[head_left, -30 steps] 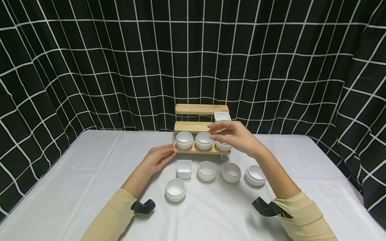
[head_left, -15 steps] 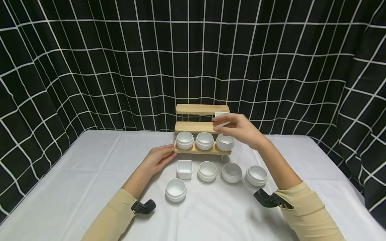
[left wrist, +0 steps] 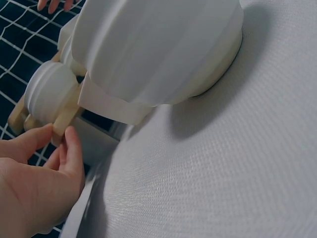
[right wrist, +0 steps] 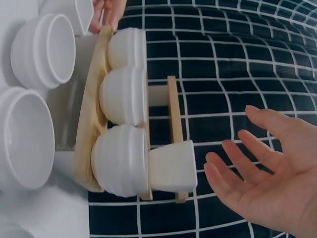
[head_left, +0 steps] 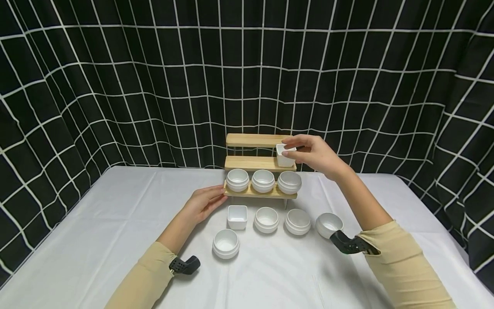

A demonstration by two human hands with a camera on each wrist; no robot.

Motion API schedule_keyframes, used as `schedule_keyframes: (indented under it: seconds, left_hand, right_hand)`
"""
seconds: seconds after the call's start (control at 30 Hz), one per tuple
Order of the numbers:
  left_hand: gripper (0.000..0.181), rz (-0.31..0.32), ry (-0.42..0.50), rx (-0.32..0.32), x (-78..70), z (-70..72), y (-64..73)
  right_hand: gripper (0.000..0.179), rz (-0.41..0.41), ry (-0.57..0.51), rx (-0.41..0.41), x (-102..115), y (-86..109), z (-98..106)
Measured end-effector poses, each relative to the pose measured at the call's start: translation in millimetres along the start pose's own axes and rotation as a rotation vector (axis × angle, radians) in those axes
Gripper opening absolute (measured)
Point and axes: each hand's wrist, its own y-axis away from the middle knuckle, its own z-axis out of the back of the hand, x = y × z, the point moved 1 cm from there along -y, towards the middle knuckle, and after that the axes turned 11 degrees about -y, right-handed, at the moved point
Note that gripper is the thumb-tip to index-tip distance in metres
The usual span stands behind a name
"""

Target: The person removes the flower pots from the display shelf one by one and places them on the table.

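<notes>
A three-tier wooden rack (head_left: 247,163) stands at the back of the table. My left hand (head_left: 202,204) pinches the left end of its lowest board between thumb and fingers, clearest in the left wrist view. Three round white bowls sit in a row on that board: left bowl (head_left: 238,184), middle bowl (head_left: 263,185), right bowl (head_left: 289,186). At the right end of the middle board stands a square white cup (head_left: 285,161). My right hand (head_left: 312,154) is beside this cup; the right wrist view shows its fingers (right wrist: 233,153) spread, apart from the cup and holding nothing.
On the white cloth before the rack are a square white bowl (head_left: 237,219) and several round ones, including one nearest me (head_left: 226,245) and one at the far right (head_left: 328,223), close to the right wrist camera (head_left: 347,243). A black curtain (head_left: 247,77) with white grid lines hangs behind.
My right hand has moved up and right, from over the right bowl on the lowest board to beside the square cup. The left hand keeps its place on the rack.
</notes>
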Motion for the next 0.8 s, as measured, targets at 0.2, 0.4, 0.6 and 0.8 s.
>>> schedule_keyframes:
  seconds: [0.2,0.4,0.6,0.8]
  left_hand:
    - [0.045,-0.001,0.007,0.004,0.2,0.5,-0.2]
    - [0.045,-0.002,0.007,0.002,0.3,0.7,-0.1]
    - [0.046,0.003,0.007,0.006,1.0,1.3,-1.0]
    - [0.046,0.003,0.015,0.004,2.0,1.6,-2.7]
  right_hand:
    - [0.050,-0.004,0.025,-0.013,-1.3,-5.6,8.2]
    - [0.050,-0.030,0.053,-0.032,-1.1,-12.9,13.2]
    - [0.052,-0.075,0.075,-0.044,-2.0,-18.6,14.9]
    - [0.055,-0.119,0.076,-0.048,-5.0,-25.0,15.6]
